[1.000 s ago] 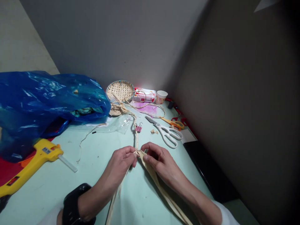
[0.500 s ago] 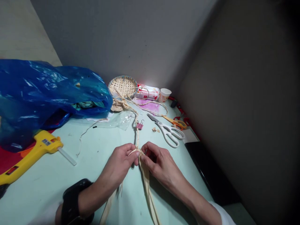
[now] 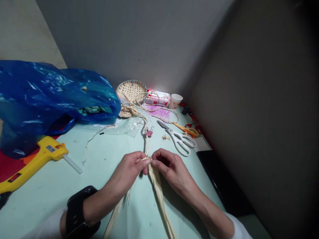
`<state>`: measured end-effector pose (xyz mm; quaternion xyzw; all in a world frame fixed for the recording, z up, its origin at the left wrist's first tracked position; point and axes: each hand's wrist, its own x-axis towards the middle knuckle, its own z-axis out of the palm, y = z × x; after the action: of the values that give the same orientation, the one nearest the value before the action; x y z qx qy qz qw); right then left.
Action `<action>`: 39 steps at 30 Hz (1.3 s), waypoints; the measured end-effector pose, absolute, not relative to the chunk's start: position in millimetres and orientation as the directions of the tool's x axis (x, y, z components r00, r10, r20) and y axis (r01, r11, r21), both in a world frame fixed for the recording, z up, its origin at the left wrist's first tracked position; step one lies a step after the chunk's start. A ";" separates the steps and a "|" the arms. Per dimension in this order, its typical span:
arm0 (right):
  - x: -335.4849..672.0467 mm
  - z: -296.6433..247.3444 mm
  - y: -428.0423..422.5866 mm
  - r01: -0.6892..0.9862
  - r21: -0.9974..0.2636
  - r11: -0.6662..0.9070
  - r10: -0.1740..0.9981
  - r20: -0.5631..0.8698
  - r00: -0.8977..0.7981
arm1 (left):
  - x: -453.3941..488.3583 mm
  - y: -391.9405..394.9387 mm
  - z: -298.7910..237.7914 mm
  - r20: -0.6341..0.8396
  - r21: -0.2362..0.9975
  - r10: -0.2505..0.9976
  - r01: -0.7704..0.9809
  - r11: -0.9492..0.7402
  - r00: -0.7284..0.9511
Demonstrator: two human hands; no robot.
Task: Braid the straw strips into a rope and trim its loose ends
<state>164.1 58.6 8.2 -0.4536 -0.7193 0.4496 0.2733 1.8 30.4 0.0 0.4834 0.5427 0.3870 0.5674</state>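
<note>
A pale braided cord (image 3: 147, 146) runs from the back of the table toward me, with a pink binder clip (image 3: 149, 133) on or beside it. Its loose flat straw-like strands (image 3: 159, 196) hang toward the near edge, some to the left and some to the right. My left hand (image 3: 132, 166) pinches strands at the lower end of the braid between thumb and fingers. Close against it, my right hand (image 3: 170, 166) pinches the strands at the same spot. The fingertips of both hands nearly meet and partly hide the crossing.
White-handled scissors (image 3: 178, 137) and orange scissors (image 3: 188, 130) lie right of the braid. At left are a yellow glue gun (image 3: 50, 151) and a blue plastic bag (image 3: 59, 96). Behind stand a woven basket (image 3: 131, 91), a tissue pack (image 3: 158, 98) and a paper cup (image 3: 175, 100).
Both hands stay at the braid's end, and the fingertips have come closer together. The right-hand strands now lie more bunched together. The view has shifted slightly.
</note>
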 end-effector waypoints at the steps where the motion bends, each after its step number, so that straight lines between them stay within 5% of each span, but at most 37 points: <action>1: 164.2 8.1 59.2 0.396 -0.900 0.181 0.899 -0.012 -0.438 | 1.7 30.4 0.3 -0.241 0.969 0.965 0.090 0.232 0.107; 26: 148.6 9.4 57.1 0.353 -0.935 0.028 0.920 -0.113 -0.374 | 5.0 29.9 7.9 -0.302 0.950 0.953 0.086 0.300 0.022; 32: 142.0 12.9 43.1 0.346 -0.920 0.182 0.945 0.066 -0.321 | 3.8 30.9 5.0 -0.306 0.951 0.952 0.046 0.305 0.023; 39: 176.9 60.9 29.6 0.099 -0.905 0.414 0.856 0.350 -0.380 | 3.7 30.1 8.2 -0.300 0.954 0.951 0.021 0.300 0.068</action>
<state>176.9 29.6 60.9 -0.3346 -0.7133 0.4258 0.4449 3.7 30.1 8.2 0.4381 0.5546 0.3978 0.5850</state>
